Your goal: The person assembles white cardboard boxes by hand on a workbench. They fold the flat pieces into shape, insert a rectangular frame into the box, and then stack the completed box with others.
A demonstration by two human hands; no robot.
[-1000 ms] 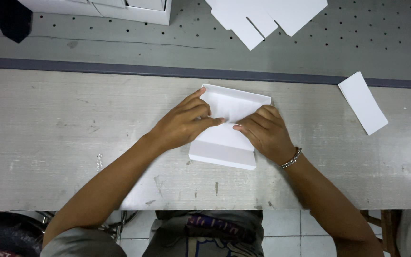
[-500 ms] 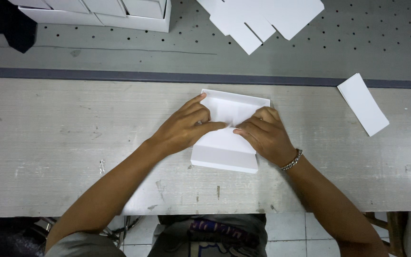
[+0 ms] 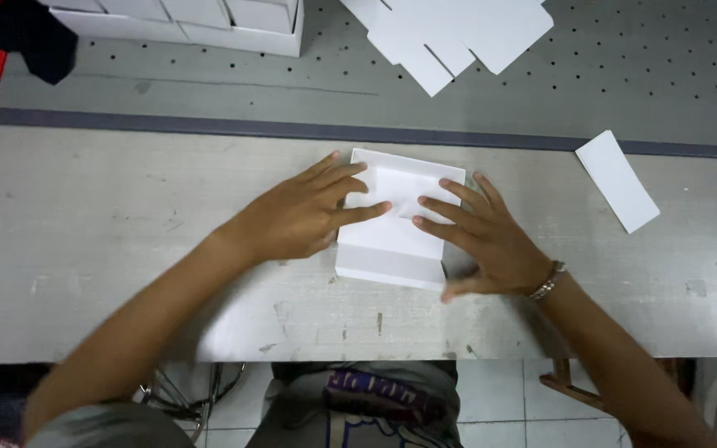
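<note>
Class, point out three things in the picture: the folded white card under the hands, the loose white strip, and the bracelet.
folded white card (image 3: pixel 387 257), head view, its near panel.
loose white strip (image 3: pixel 618 180), head view, its middle.
bracelet (image 3: pixel 546 282), head view, at the right wrist.

Left hand (image 3: pixel 296 217) and right hand (image 3: pixel 491 241) lie flat, fingers spread.

Folded card at the middle of the bench, both hands on it

The folded card (image 3: pixel 396 220) lies on the bench (image 3: pixel 126 249); the left hand (image 3: pixel 296 217) rests on its left side, the right hand (image 3: pixel 491 241) on its right. A card strip (image 3: pixel 617 180) lies further right. Behind, loose sheets (image 3: pixel 458 33) lie right of a row of boxes (image 3: pixel 209 18).
</note>
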